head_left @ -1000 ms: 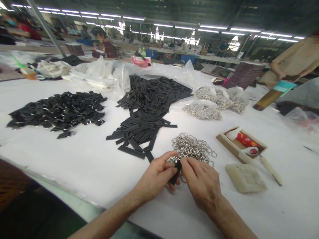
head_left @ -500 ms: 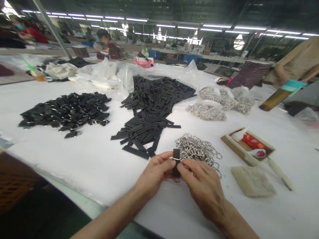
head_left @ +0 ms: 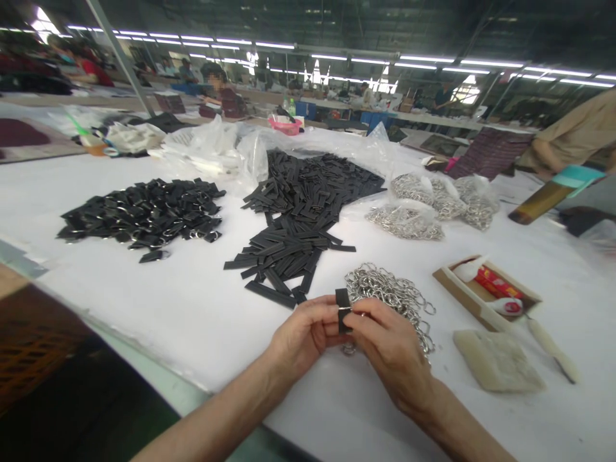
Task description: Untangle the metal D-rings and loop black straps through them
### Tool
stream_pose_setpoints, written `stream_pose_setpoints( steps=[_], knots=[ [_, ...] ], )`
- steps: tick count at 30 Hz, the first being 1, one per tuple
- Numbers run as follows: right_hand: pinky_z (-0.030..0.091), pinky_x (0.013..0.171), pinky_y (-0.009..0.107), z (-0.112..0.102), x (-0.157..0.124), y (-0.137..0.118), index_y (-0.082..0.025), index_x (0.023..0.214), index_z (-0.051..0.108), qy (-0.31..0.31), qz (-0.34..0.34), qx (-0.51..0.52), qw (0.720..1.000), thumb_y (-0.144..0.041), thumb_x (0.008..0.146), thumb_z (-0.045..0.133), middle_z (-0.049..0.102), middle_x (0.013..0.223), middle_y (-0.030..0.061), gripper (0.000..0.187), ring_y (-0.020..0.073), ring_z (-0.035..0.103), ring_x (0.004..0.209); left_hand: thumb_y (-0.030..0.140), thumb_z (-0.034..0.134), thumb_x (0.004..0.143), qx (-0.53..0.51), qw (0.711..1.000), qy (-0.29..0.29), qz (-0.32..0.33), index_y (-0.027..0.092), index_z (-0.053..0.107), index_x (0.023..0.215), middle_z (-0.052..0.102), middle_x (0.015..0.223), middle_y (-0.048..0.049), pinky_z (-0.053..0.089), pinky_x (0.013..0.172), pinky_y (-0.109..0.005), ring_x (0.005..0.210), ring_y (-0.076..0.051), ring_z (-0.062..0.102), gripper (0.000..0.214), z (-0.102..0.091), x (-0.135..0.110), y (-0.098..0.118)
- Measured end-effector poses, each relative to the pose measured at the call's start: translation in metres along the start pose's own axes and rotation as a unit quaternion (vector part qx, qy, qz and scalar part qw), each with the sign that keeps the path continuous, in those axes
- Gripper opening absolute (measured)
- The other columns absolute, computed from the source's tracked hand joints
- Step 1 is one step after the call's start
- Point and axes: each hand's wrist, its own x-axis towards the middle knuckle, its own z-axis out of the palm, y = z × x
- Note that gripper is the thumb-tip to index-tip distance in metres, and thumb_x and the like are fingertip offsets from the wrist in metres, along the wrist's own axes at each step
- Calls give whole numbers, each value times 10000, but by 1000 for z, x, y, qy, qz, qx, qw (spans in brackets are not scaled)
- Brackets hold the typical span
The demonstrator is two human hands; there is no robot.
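Between my two hands is a short black strap (head_left: 342,299) with a metal ring (head_left: 345,308) across it. My left hand (head_left: 308,330) pinches the strap from the left, thumb near the ring. From the right, the fingertips of my right hand (head_left: 387,343) grip the same strap at the ring and its lower part. Just behind my hands lies a heap of loose metal rings (head_left: 385,289). Beyond them spreads a big pile of flat black straps (head_left: 289,237). Off to the left is a pile of folded black straps with rings (head_left: 144,215).
On the right a small open box (head_left: 457,292) holds a red item and white bottles. A pale block (head_left: 498,360) and a white-handled tool (head_left: 553,350) lie in front of it. Bags of rings (head_left: 407,218) sit farther back. Another person (head_left: 572,135) stands at the far right.
The view has shifted slightly, so the table's things appear a little lower and farther right. The upper part of the strap now looks shorter, and my right fingertips are closer to the ring.
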Motion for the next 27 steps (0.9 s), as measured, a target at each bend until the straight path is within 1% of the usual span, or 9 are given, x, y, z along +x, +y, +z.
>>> stream_pose_setpoints(
  steps=[3, 7, 10, 13, 16, 19, 22, 24, 27],
  knots=[
    [483, 606, 227, 1, 5, -3, -199, 823, 677, -35, 39, 97, 994, -115, 889, 473, 632, 824, 34, 231, 133, 584, 721, 283, 756, 660, 3, 1000, 25, -4, 97, 646, 735, 697, 676, -84, 552, 627, -318, 634, -198, 664, 228, -1, -5, 4],
    [483, 625, 219, 8, 5, -9, -208, 853, 674, -44, 82, 196, 976, -137, 875, 527, 619, 821, 18, 164, 126, 594, 719, 210, 789, 622, 24, 996, 75, 37, 124, 617, 667, 631, 541, 3, 552, 527, -293, 483, -143, 606, 198, -6, -11, 1],
    [476, 629, 222, 14, 2, -13, -197, 806, 660, -24, 129, 216, 967, -161, 877, 524, 619, 803, 19, 158, 130, 592, 715, 239, 757, 679, 78, 989, 100, 77, 123, 649, 701, 655, 584, -4, 548, 543, -261, 489, -124, 610, 160, -8, -16, -5],
    [456, 628, 227, 18, -1, -16, -194, 745, 637, -8, 173, 230, 958, -158, 864, 519, 615, 745, 8, 171, 130, 576, 690, 265, 727, 715, 122, 981, 116, 93, 126, 669, 732, 689, 649, -27, 539, 571, -242, 534, -131, 635, 152, -5, -21, -9],
    [422, 571, 226, 17, -2, -17, -194, 686, 608, -10, 238, 244, 940, -170, 815, 570, 588, 655, -17, 137, 122, 532, 607, 280, 697, 750, 153, 976, 113, 105, 120, 678, 757, 689, 643, -36, 539, 617, -251, 556, -140, 641, 161, -2, -25, -12],
    [394, 542, 229, 14, 0, -18, -190, 659, 601, -32, 305, 261, 915, -204, 790, 595, 572, 621, -26, 131, 122, 501, 575, 334, 654, 802, 172, 972, 98, 127, 112, 690, 823, 693, 673, -53, 537, 673, -279, 598, -161, 652, 226, -2, -29, -16],
    [389, 551, 232, 12, 2, -19, -186, 653, 605, -57, 340, 285, 895, -234, 784, 589, 569, 614, -27, 140, 124, 493, 579, 384, 598, 852, 173, 970, 72, 157, 117, 694, 885, 701, 736, -69, 527, 734, -316, 686, -191, 662, 286, -7, -33, -21],
    [384, 545, 231, 11, 2, -20, -183, 632, 596, -74, 361, 298, 881, -249, 779, 584, 561, 596, -30, 161, 123, 486, 573, 365, 622, 839, 177, 969, 62, 163, 125, 694, 923, 706, 786, -71, 513, 777, -322, 743, -197, 659, 264, -8, -36, -22],
    [367, 536, 225, 11, 3, -23, -177, 605, 588, -96, 388, 303, 865, -255, 769, 579, 542, 565, -35, 182, 119, 462, 563, 296, 706, 765, 193, 966, 78, 153, 124, 699, 943, 706, 818, -65, 500, 771, -283, 749, -177, 643, 247, -7, -39, -21]
  ],
)
